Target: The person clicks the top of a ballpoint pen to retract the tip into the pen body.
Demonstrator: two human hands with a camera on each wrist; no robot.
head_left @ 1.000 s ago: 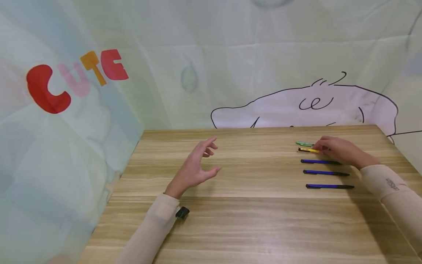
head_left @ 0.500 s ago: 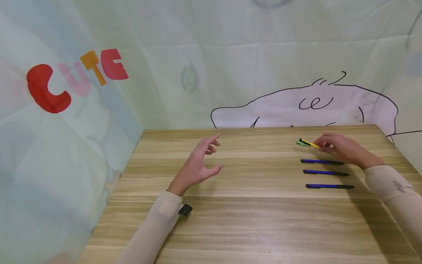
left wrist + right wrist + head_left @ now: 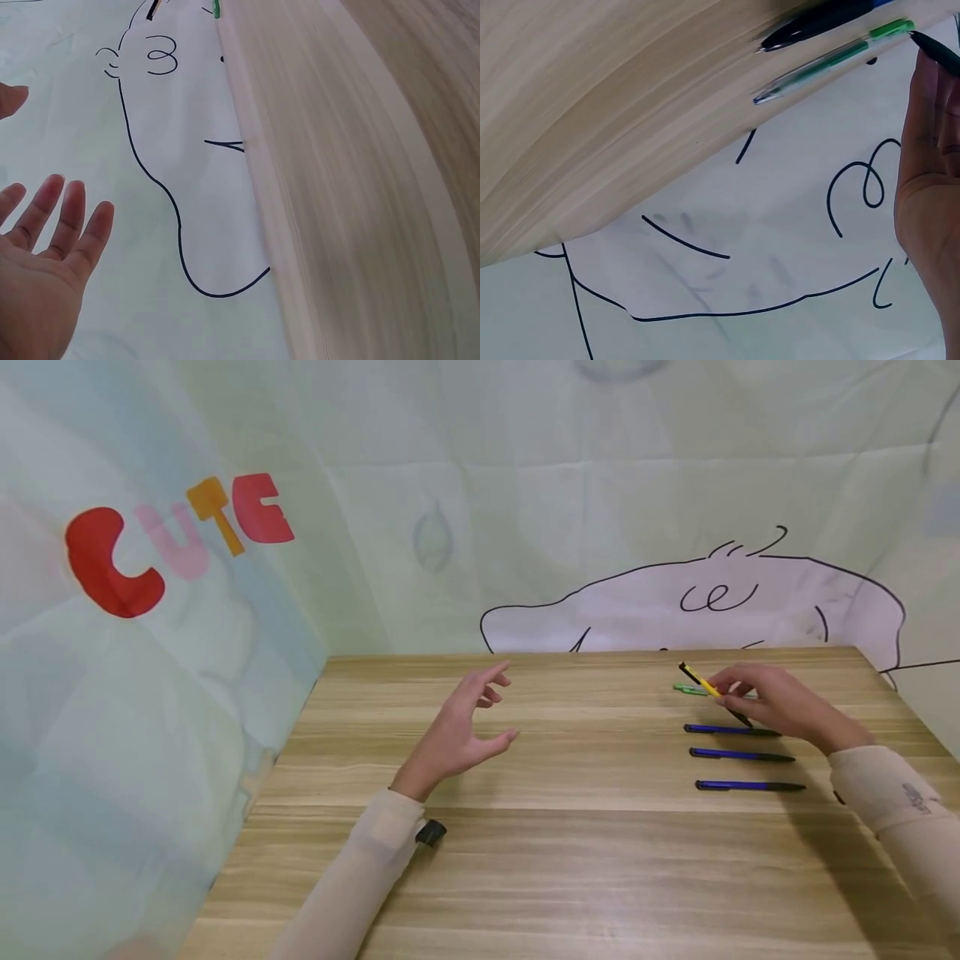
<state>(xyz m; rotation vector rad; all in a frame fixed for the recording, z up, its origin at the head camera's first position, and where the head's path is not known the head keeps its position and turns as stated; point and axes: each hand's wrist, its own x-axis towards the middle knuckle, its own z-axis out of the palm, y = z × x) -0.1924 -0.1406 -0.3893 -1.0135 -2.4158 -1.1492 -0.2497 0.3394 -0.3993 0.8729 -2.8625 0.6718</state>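
My right hand [image 3: 768, 697] pinches a yellow pen [image 3: 699, 678] with black ends, tilted above the table at the back right. Behind it lies a green pen [image 3: 686, 689], partly hidden by the fingers; in the right wrist view this green pen [image 3: 832, 64] shows its clear barrel. Toward the front, three blue pens with black tips lie in a column: a far one [image 3: 712, 728], a middle one [image 3: 731, 753] and a near one [image 3: 738, 786]. My left hand [image 3: 457, 731] hovers over the table's left half, thumb and fingers spread apart, holding nothing.
The wood-grain table [image 3: 570, 868] meets a pale printed cloth [image 3: 525, 527] along its back edge. Another cloth wall with colourful letters [image 3: 176, 539] stands along the left side. A small black object [image 3: 431, 832] sits at the left cuff.
The yellow pen has been lifted off the table and tilted, its left end now pointing up and back. My left hand has drifted slightly right. The green and blue pens have stayed put.
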